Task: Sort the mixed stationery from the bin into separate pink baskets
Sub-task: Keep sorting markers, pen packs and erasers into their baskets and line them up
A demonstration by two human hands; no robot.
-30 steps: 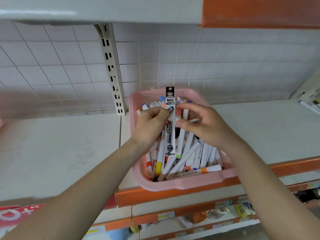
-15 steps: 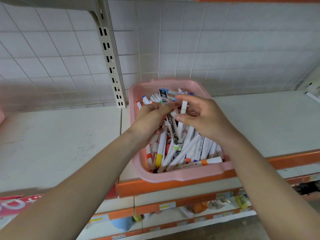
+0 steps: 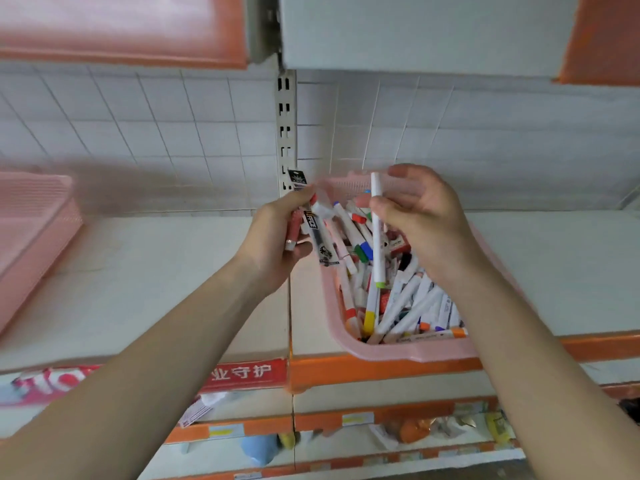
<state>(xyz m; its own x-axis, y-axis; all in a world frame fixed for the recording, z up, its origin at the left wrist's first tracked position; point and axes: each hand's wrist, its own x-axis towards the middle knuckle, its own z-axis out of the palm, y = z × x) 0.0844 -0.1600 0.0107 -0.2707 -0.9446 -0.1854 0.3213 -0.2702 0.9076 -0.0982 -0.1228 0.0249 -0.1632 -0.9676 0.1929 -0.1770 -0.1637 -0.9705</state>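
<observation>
A pink basket [image 3: 408, 351] on the white shelf holds several white markers [image 3: 412, 306] with coloured caps. My left hand [image 3: 277, 244] hovers over the basket's left rim, closed on a long pen pack [image 3: 317, 233] with black print and a pinkish pen beside it. My right hand [image 3: 419, 216] is above the basket's middle, pinching a white marker with a green tip [image 3: 376, 237] that hangs nearly upright. A second pink basket [image 3: 31, 230] sits at the far left of the shelf.
An upper shelf [image 3: 415, 32] hangs close overhead, with a slotted metal upright [image 3: 286, 133] behind the hands. The shelf's orange front edge [image 3: 381, 370] carries a red label. Lower shelves hold assorted goods.
The view has swung left, bringing the left basket into sight. My left hand pulled the pen pack to the basket's left rim. My right hand lifted a white marker out of the pile.
</observation>
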